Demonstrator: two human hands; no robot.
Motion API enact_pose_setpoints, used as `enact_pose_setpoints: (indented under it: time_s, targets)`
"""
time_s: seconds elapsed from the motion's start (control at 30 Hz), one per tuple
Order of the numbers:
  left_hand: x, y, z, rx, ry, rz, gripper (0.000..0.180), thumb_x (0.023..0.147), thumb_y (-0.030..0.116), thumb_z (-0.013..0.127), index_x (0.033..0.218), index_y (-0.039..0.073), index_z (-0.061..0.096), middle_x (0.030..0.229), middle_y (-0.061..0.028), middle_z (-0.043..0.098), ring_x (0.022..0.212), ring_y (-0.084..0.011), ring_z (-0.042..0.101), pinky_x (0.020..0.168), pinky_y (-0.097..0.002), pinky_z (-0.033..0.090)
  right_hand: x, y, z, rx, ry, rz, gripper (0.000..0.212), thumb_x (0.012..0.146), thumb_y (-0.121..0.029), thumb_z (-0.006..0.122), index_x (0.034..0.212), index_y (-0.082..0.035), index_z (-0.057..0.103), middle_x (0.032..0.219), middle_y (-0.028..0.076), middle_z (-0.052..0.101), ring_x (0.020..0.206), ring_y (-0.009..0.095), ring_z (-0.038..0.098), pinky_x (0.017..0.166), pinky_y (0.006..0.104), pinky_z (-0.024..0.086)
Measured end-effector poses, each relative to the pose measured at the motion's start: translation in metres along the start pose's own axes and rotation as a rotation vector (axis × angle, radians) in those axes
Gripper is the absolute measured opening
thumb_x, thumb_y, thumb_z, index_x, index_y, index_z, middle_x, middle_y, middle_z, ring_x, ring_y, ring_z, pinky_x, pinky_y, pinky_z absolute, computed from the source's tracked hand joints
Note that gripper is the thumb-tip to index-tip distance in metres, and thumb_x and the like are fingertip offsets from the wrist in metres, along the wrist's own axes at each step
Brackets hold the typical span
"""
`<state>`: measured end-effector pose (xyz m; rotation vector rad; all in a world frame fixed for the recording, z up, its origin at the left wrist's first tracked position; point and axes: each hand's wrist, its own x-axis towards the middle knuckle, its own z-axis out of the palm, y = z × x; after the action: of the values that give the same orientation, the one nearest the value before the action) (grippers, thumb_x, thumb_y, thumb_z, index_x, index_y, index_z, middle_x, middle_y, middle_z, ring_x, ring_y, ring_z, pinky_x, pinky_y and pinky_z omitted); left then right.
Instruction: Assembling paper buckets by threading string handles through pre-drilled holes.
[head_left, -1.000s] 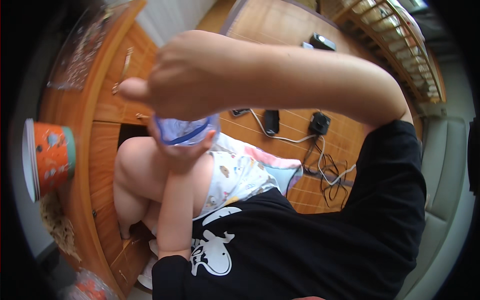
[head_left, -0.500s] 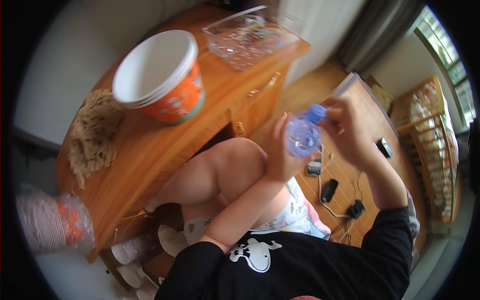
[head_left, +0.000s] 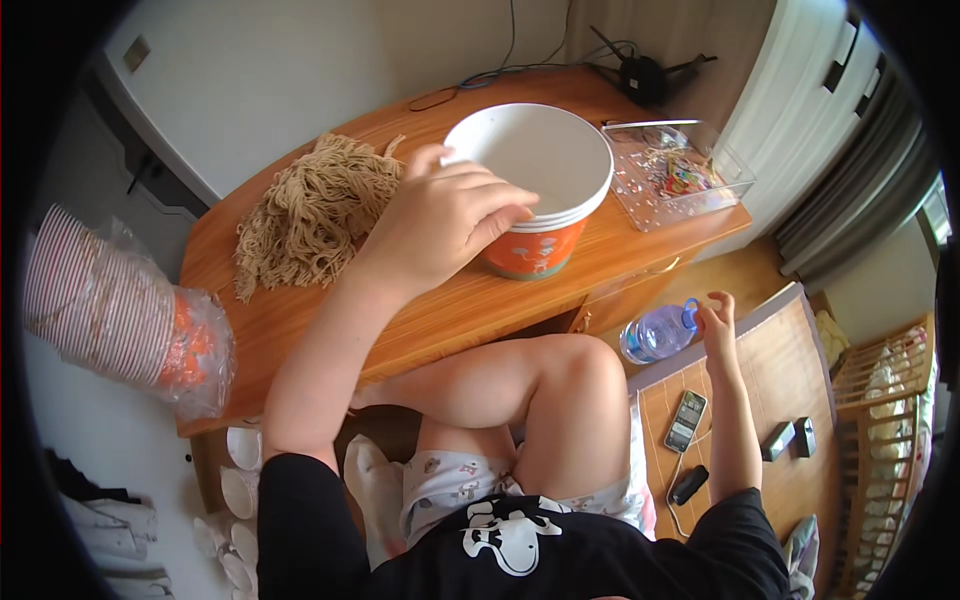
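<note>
My left hand [head_left: 440,220] bends over the near left rim of a stack of orange-and-white paper buckets [head_left: 540,252] on the wooden desk. Its index finger lies over the white inside and its thumb outside, closed at the rim; the little finger is raised. Out to the right, my right hand [head_left: 716,318] pinches the blue ring handle at the neck of a clear plastic water bottle [head_left: 655,336]. The bottle hangs tilted beside the desk, above the floor. Beige mop strands [head_left: 315,215] lie heaped left of the buckets.
A clear tray [head_left: 735,180] with small bits stands at the desk's right end, near a black router [head_left: 642,78]. Bagged, stacked cups [head_left: 115,300] sit at the left. A phone [head_left: 685,420] and cable lie on the floor mat, with a wooden crib [head_left: 885,450] farther right.
My left hand has let go of the bottle and moved left to the bucket rim. My right hand keeps the bottle, now lower and farther right. The view has turned toward the desk.
</note>
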<state>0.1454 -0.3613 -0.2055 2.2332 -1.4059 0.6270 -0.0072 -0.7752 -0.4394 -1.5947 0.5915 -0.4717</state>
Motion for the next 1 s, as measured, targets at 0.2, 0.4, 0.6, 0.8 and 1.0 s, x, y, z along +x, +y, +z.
enact_pose_setpoints:
  time_s: [0.2,0.4,0.6,0.8,1.0]
  targets:
    - [0.01,-0.007,-0.012,-0.046,-0.225,0.027,0.02,0.095,0.029,0.063,0.093,0.013,0.075,0.075,-0.0037,0.069,0.081,-0.0211,0.065,0.107,-0.0444,0.037,0.057,0.112,0.033,0.049,0.066,0.263,0.043,0.086,-0.011,0.067,0.12,0.001,0.044,0.076,0.005,0.055,0.064,0.013,0.051,0.055,0.0284,0.041]
    - [0.025,0.002,-0.019,-0.08,-0.241,-0.019,0.02,0.094,0.028,0.064,0.091,0.013,0.077,0.064,-0.0035,0.063,0.071,-0.0191,0.062,0.111,-0.046,0.034,0.096,0.256,0.054,0.009,0.109,0.664,0.04,0.082,-0.012,0.07,0.113,-0.002,0.046,0.066,0.011,0.052,0.045,0.019,0.045,0.04,0.0338,0.034]
    - [0.018,-0.001,-0.015,-0.036,-0.245,-0.106,0.016,0.089,0.027,0.068,0.086,0.014,0.078,0.063,-0.0033,0.063,0.069,-0.0184,0.061,0.109,-0.0448,0.035,0.083,0.331,0.077,0.09,0.383,0.884,0.048,0.08,-0.011,0.074,0.109,-0.007,0.036,0.062,0.005,0.05,0.044,0.016,0.042,0.04,0.0299,0.032]
    - [0.027,-0.003,-0.012,-0.091,-0.142,-0.066,0.013,0.085,0.026,0.073,0.085,0.014,0.079,0.064,-0.0015,0.065,0.072,-0.0181,0.061,0.099,-0.0398,0.04,0.093,0.357,0.05,0.331,0.476,0.882,0.036,0.083,-0.024,0.07,0.107,-0.006,0.05,0.071,0.006,0.054,0.053,0.017,0.048,0.045,0.035,0.036]
    - [0.032,-0.003,-0.011,-0.142,-0.099,-0.189,0.012,0.079,0.02,0.081,0.086,0.011,0.079,0.07,-0.0033,0.067,0.076,-0.0163,0.062,0.084,-0.0321,0.049,0.081,0.346,0.067,0.464,0.401,1.109,0.042,0.092,-0.034,0.056,0.127,-0.013,0.049,0.125,0.013,0.056,0.092,0.034,0.053,0.08,0.0503,0.046]
